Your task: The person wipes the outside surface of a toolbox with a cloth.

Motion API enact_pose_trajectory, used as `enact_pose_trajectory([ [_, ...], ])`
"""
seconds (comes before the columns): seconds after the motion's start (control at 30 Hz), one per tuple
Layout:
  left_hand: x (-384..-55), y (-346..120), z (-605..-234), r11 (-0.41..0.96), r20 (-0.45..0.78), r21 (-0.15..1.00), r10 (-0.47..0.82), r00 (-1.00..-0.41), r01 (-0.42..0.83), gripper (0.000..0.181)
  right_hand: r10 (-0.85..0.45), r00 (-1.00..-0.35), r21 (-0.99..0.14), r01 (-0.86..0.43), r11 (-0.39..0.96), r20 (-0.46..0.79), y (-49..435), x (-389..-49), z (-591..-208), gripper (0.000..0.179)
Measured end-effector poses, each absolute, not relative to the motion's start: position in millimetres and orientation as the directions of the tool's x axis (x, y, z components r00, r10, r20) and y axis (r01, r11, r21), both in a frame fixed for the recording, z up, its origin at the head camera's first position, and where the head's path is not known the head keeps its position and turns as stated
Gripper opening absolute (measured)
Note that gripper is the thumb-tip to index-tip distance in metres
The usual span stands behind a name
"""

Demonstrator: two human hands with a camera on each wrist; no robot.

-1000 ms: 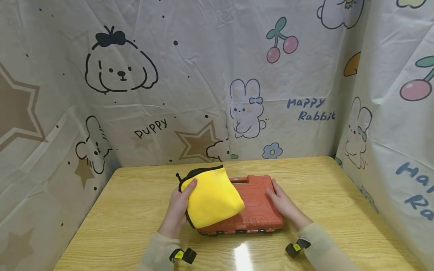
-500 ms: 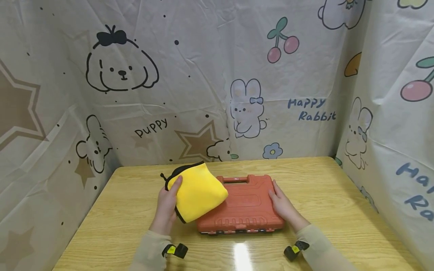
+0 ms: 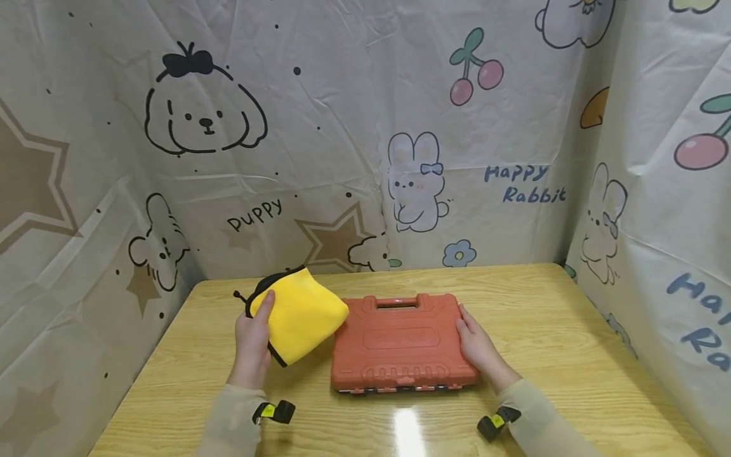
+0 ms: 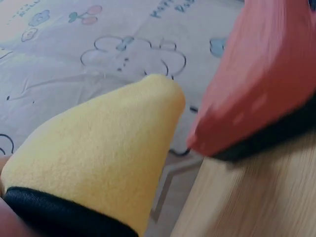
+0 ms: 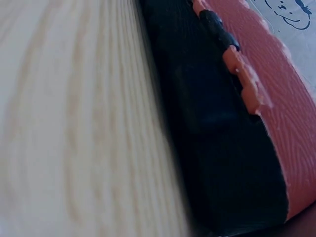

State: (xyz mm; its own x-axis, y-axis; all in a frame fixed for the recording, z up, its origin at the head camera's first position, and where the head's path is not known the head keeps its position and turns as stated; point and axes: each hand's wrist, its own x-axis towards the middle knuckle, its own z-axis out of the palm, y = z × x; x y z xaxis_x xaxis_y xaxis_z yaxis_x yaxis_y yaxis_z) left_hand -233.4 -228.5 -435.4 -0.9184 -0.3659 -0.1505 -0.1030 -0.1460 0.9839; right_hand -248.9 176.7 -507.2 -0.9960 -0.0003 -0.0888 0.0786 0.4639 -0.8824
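Note:
My left hand (image 3: 253, 339) holds a folded yellow cloth (image 3: 305, 314) with black edging, its thumb lying over the near face. The cloth is raised and tilted, left of a red plastic tool case (image 3: 396, 346). Its right corner overlaps the case's left edge in the head view. In the left wrist view the fuzzy cloth (image 4: 108, 143) stands apart from the case's corner (image 4: 252, 84). The case lies flat and closed, handle (image 3: 396, 303) at the far side. My right hand (image 3: 480, 346) rests along the case's right side with straight fingers. The right wrist view shows the case's black lower half (image 5: 212, 133).
A wood-grain table (image 3: 548, 330) carries the case. A printed cloth backdrop (image 3: 342, 95) encloses the back and both sides. Each wrist wears a black strap with a small camera (image 3: 282, 411).
My left hand has moved left with the yellow cloth, from over the case to beside it, uncovering the lid. The right hand stays at the case's right side, its thumb drawn slightly toward the edge.

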Motion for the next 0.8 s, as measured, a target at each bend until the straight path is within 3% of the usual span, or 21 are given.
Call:
enact_pose_trajectory([
  [0.13,-237.6,-237.3,-434.5,-0.021,-0.076,0.997,-0.448,-0.891,-0.074,0.068,-0.006,-0.995,-0.886,0.085,0.456,-0.098,175.9,-249.3,-507.2,0.057],
  [0.23,-242.8,-241.6,-437.5,0.167,0.061,0.986,-0.505,-0.861,-0.029,0.057,-0.007,-0.996,-0.884,0.075,0.461,-0.087,174.6,-250.2,-506.7,0.057],
  [0.33,-248.9,-242.8,-442.8,0.390,0.246,0.920,-0.512,-0.823,0.032,0.045,-0.005,-0.997,-0.881,0.072,0.468,-0.083,174.3,-251.4,-506.9,0.057],
  [0.47,-255.9,-237.6,-448.7,0.630,0.421,0.773,-0.423,-0.802,0.073,0.037,0.002,-0.997,-0.874,0.071,0.480,-0.080,175.1,-251.3,-507.5,0.056],
  [0.63,-262.3,-221.8,-450.6,0.785,0.466,0.612,-0.263,-0.845,0.093,0.030,-0.002,-0.997,-0.874,0.063,0.482,-0.073,176.5,-250.3,-508.1,0.056],
  [0.8,-267.9,-200.8,-452.2,0.835,0.436,0.539,-0.163,-0.885,0.111,0.027,-0.001,-0.997,-0.873,0.064,0.483,-0.073,177.2,-249.3,-508.6,0.056],
])
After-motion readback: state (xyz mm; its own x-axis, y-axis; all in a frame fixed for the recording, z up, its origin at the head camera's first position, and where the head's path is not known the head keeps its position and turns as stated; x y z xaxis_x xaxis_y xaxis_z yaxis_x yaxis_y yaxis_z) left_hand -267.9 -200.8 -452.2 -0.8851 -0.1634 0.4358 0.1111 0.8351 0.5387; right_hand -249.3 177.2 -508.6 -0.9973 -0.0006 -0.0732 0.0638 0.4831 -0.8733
